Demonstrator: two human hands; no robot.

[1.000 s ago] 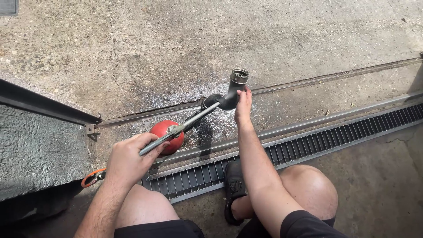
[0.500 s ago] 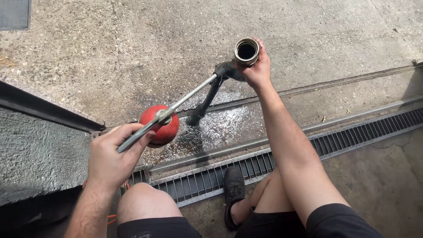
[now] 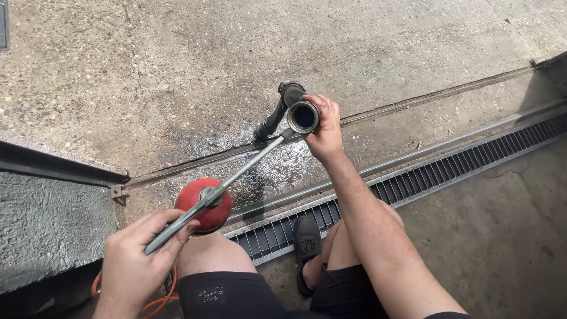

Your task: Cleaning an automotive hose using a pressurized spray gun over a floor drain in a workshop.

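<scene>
Comparing against the two earlier views: metal fitting (image 3: 303, 116) raised off the concrete and turned, open round mouth now facing the camera where a second ago it lay low over the wet patch (image 3: 277, 165). Dark bent pipe piece (image 3: 274, 118) hanging behind and below it, clear of the ground. Long thin spout (image 3: 251, 164) of the red oil can (image 3: 204, 204) now brought up with its tip at the lower left rim of the fitting, touching or just short of it; cannot tell which. Judged from this: bore presented for the spout, work at the point of application rather than positioning. Right hand (image 3: 323, 133): grip closed around the fitting from the right side, fingers wrapped over the top rim, thumb beneath. Left hand (image 3: 137, 251): grip closed on the can's metal lever and handle, fingers curled over, can body held above the left knee. Drain grate (image 3: 449, 168) and steel floor rail (image 3: 413, 103) running diagonally beneath. Orange cable (image 3: 162, 298) by the left leg.
</scene>
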